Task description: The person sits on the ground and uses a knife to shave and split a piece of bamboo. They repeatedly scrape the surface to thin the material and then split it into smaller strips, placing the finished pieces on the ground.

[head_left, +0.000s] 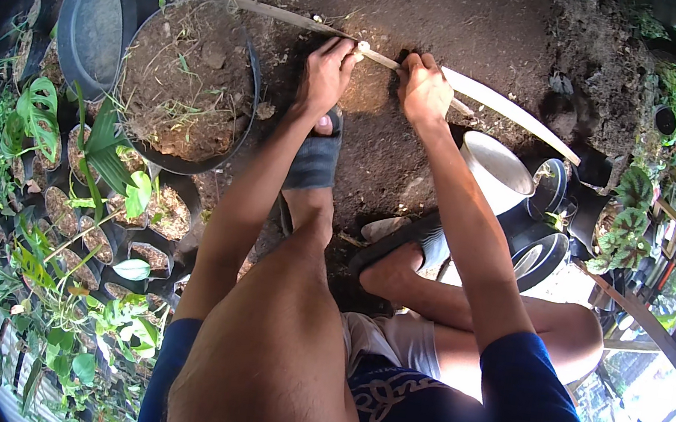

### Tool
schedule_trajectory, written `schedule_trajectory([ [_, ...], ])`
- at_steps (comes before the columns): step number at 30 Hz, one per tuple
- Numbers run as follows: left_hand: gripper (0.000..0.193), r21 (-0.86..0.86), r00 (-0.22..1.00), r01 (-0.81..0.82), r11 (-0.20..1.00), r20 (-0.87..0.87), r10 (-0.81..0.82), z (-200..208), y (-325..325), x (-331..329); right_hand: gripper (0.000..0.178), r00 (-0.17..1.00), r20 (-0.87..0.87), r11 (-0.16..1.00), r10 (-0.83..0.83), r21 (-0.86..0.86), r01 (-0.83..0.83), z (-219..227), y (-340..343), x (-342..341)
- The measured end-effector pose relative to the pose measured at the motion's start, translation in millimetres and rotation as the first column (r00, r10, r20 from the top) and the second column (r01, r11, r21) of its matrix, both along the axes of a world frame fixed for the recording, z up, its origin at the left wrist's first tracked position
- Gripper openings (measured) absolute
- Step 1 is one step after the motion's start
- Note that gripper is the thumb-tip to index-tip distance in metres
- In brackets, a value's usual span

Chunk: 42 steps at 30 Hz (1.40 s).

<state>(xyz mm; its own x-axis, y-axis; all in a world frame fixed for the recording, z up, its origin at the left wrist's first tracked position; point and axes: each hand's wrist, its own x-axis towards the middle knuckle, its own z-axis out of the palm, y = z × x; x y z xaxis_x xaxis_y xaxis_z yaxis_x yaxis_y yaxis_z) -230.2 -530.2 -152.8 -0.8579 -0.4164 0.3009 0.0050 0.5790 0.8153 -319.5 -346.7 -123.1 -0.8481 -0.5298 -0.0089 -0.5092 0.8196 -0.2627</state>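
A long, slightly bowed wooden strip, like split bamboo, crosses in front of me, its darker left part [271, 12] reaching over the soil-filled pot and its pale right part [508, 110] slanting down to the right. My left hand [325, 75] is closed on it, fingertips beside a small pale knob [364, 47]. From that knob a thin stick [382, 59] runs to my right hand [426, 91], which is wrapped round it; its far end sticks out beyond the fingers. Whether stick and strip are joined is unclear.
On the left stand a large black pot of soil and dry grass [187, 86], a black tub [91, 30] and several potted plants [132, 199]. To the right are a white bucket [499, 173] and black pots [540, 261]. My sandalled foot [315, 156] rests on bare soil [366, 137].
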Motion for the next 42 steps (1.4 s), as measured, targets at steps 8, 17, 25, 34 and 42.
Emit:
schedule_trajectory([
  [8,0.011,-0.026,0.998,0.040,0.999,-0.038,-0.041,-4.6,3.4,-3.1,0.014,0.994,0.059,0.994,0.091,-0.062,-0.087,12.2,8.5,-6.1],
  [17,0.018,-0.208,0.999,0.031,0.978,0.015,-0.028,2.1,-2.1,-0.5,0.016,0.955,-0.280,0.976,0.098,-0.161,-0.148,68.5,58.8,-67.4],
  [25,0.021,-0.278,1.000,0.026,0.960,0.015,-0.022,5.0,-2.5,-0.1,0.041,0.870,-0.343,0.878,-0.354,0.200,0.436,48.9,229.7,-197.6],
  [34,0.017,-0.221,1.000,0.009,0.975,0.010,-0.007,13.7,-7.3,-0.7,0.124,0.873,0.062,0.805,-0.484,0.422,0.416,-30.7,349.7,-237.6],
  [42,0.019,-0.176,1.000,0.027,0.984,0.001,-0.027,9.4,-10.1,-2.1,0.100,0.866,0.052,0.844,-0.498,0.258,0.470,-21.0,341.0,-242.2],
])
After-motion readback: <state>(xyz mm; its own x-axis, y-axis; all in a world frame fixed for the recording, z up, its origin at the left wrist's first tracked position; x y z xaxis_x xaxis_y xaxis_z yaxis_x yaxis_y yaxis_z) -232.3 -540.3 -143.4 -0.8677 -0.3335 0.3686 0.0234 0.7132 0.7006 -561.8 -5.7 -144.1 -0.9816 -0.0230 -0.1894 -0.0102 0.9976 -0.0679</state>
